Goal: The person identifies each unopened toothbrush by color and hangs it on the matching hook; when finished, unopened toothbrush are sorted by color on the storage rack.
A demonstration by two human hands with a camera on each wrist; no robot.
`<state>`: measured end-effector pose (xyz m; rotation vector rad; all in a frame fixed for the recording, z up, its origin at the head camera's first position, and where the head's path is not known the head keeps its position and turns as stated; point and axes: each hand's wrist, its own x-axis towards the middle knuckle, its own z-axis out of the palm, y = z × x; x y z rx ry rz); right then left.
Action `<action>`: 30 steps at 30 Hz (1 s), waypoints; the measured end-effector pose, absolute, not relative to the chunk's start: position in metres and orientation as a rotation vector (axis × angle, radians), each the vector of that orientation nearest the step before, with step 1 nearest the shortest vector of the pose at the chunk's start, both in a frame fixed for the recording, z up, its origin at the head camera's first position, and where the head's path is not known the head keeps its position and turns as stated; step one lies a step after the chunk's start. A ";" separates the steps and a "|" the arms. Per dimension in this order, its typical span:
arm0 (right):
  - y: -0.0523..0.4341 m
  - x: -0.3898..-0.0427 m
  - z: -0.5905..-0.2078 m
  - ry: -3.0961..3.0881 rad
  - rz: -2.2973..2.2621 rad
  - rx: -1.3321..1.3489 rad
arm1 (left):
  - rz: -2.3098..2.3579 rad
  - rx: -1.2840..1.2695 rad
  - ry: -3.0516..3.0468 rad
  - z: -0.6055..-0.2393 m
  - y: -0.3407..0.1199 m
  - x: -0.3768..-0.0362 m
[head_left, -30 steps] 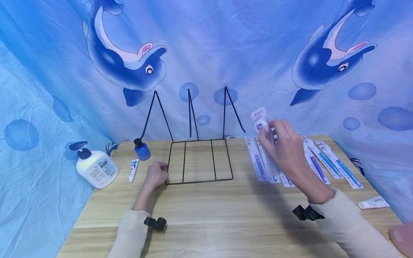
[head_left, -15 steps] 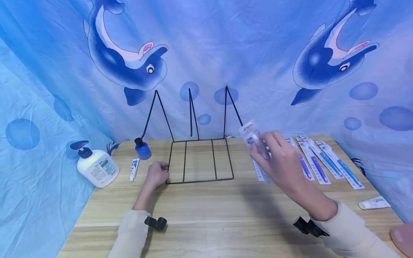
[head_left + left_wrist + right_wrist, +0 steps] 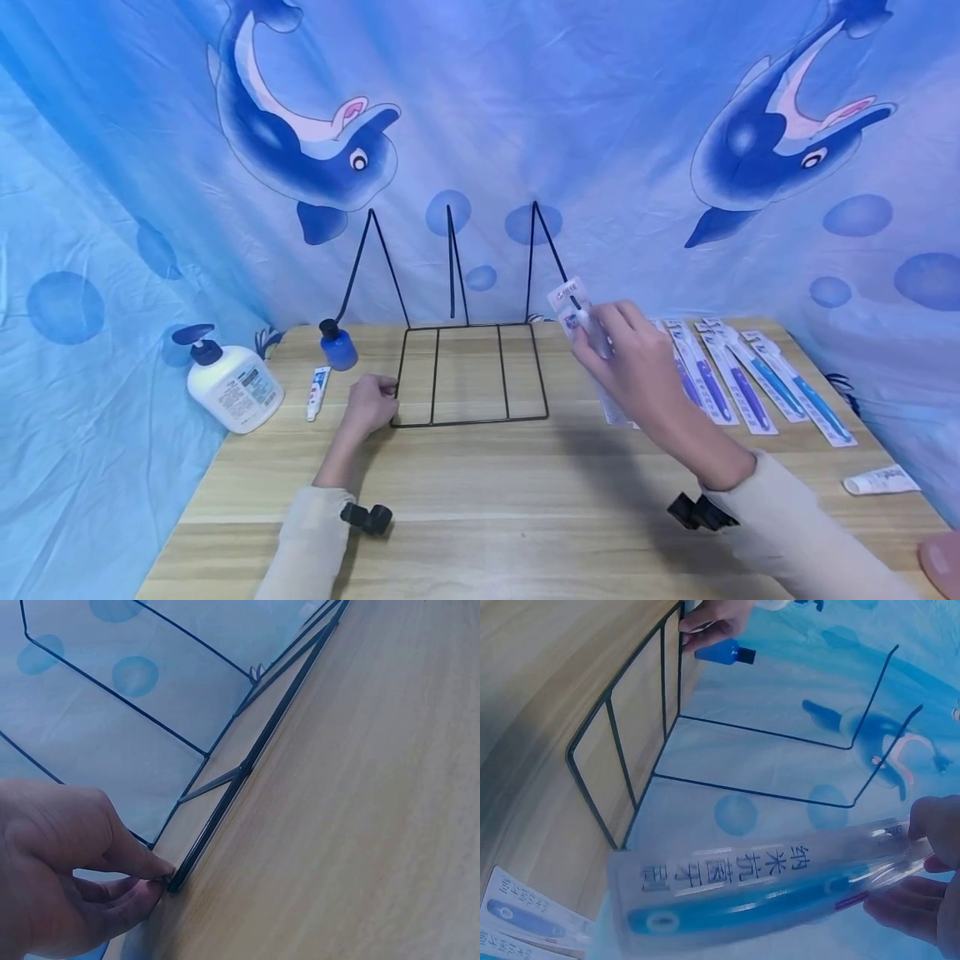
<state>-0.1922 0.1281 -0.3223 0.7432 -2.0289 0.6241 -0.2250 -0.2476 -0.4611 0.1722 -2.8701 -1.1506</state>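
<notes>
A black wire rack stands on the table, its three bent prongs rising at the back. My left hand pinches the left side of its base between thumb and fingers, also clear in the left wrist view. My right hand holds a packaged toothbrush with a blue handle by the upper part of its pack. The pack's printed card top meets the end of the right prong. A dark bit of wire shows against the card; I cannot tell whether it passes through a hole.
Several packaged toothbrushes lie at the right. A white tube is at the right edge, with a pink object near it. At left stand a pump bottle, a blue bottle and a small toothpaste tube.
My right hand has carried the packaged toothbrush leftward from above the row, bringing its card top to the right prong. My left hand stays on the rack. The head view has shifted slightly.
</notes>
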 end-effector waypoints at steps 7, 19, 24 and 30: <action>0.116 -0.219 -0.325 -2.042 0.658 0.723 | -1.153 0.175 -2.865 -0.460 -0.249 -0.225; 0.100 -0.273 -0.327 -1.987 0.784 0.688 | -1.179 0.176 -2.863 -0.462 -0.248 -0.227; 0.093 -0.293 -0.326 -1.995 0.837 0.702 | -1.193 0.189 -2.856 -0.463 -0.249 -0.227; 0.086 -0.316 -0.327 -2.014 0.859 0.681 | -1.188 0.185 -2.846 -0.466 -0.249 -0.227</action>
